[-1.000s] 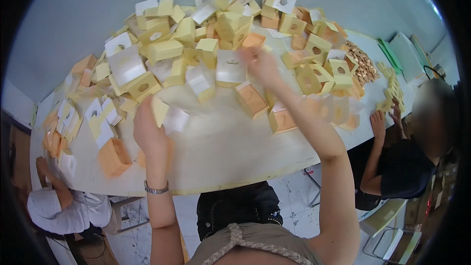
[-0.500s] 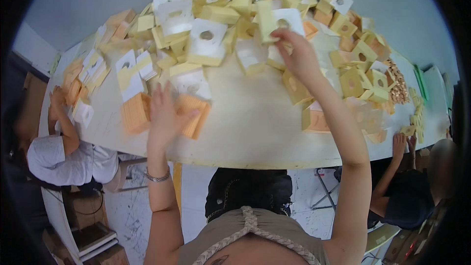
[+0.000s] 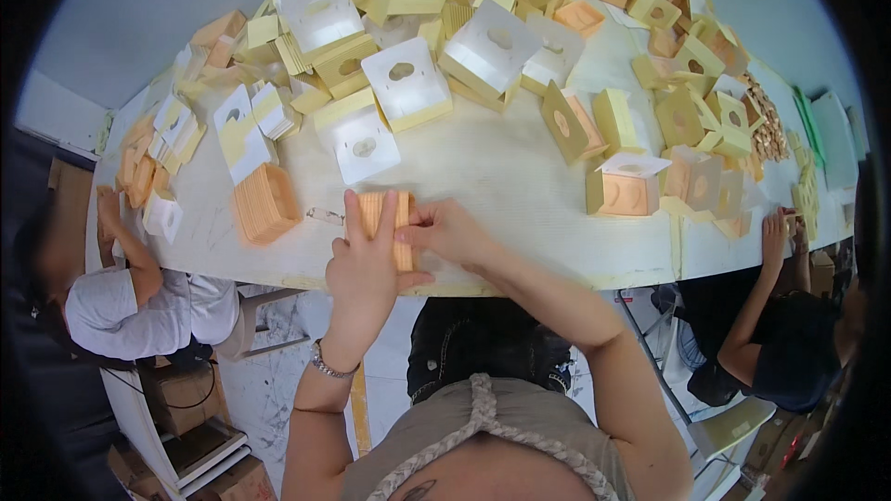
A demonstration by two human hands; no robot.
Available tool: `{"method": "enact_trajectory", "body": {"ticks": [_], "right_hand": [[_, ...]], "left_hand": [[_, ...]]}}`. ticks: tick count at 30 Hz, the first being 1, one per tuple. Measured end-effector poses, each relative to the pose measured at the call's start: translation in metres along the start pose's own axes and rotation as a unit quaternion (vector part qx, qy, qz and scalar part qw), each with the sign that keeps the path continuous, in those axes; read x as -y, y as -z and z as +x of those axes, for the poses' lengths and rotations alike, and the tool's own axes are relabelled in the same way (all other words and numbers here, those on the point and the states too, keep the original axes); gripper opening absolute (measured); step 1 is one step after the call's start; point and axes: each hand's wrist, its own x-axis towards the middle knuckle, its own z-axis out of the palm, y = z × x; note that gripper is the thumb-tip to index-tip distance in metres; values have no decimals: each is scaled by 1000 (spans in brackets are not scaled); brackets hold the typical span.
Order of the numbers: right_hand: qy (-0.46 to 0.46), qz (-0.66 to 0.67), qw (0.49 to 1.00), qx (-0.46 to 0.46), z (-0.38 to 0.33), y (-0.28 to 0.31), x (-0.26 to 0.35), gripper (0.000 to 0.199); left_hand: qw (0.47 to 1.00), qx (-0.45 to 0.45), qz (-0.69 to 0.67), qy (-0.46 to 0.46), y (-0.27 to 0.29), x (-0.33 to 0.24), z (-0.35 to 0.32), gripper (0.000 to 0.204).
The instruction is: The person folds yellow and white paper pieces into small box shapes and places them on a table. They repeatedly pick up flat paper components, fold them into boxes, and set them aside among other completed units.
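On the near part of the table, my left hand (image 3: 360, 280) lies over a stack of thin orange trays (image 3: 371, 211). Its fingers are spread across the top and its thumb runs along the near side, holding the stack. My right hand (image 3: 455, 235) pinches the stack's right edge between thumb and fingers; whether a single tray is separated there cannot be made out. Left of my hands stands a second stack of orange trays (image 3: 264, 204). Just beyond lies an open yellow box (image 3: 364, 147) with a white inside and a cut-out hole.
A heap of yellow and white boxes (image 3: 408, 0) fills the table's far side. More boxes, some with orange trays (image 3: 624, 193), stand at the right, beside small copper-coloured pieces (image 3: 766, 121). Co-workers sit at the left (image 3: 139, 306) and right (image 3: 789, 343) ends of the table (image 3: 520, 223).
My right hand has let go of a yellow box at the far heap and come back to the orange stack. My left hand has shifted right and nearer with that stack.
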Motion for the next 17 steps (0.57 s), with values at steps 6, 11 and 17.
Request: {"method": "enact_trajectory", "body": {"ticks": [6, 11, 17], "right_hand": [[-75, 91, 992, 53, 6, 25, -1, 28], [-82, 62, 994, 29, -6, 31, 6, 31], [59, -31, 996, 52, -105, 44, 24, 35]], "left_hand": [[994, -85, -35, -58, -16, 4, 9, 112], [998, -34, -51, -31, -13, -2, 13, 113], [964, -257, -19, -66, -37, 24, 0, 112]]}}
